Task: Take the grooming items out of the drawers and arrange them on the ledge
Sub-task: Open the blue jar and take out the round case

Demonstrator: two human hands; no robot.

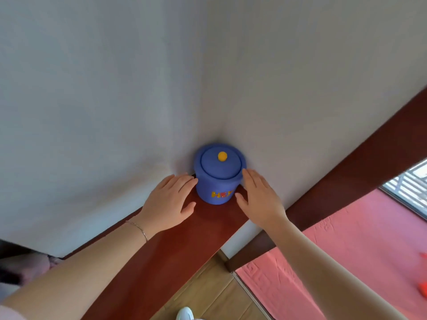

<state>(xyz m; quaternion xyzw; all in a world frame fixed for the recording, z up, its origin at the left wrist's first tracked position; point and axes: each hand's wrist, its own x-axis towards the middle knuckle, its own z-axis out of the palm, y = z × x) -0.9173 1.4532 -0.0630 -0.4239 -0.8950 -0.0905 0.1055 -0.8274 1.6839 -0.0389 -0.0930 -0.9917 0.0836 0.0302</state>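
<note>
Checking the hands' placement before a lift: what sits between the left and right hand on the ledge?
In the head view, only the blue lidded pot stands between the left hand and the right hand, in the ledge corner.

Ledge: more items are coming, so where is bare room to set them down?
Bare ledge runs from the left hand toward the camera. The corner is crowded: the blue pot sits against both walls, with the right hand beside it.
</note>
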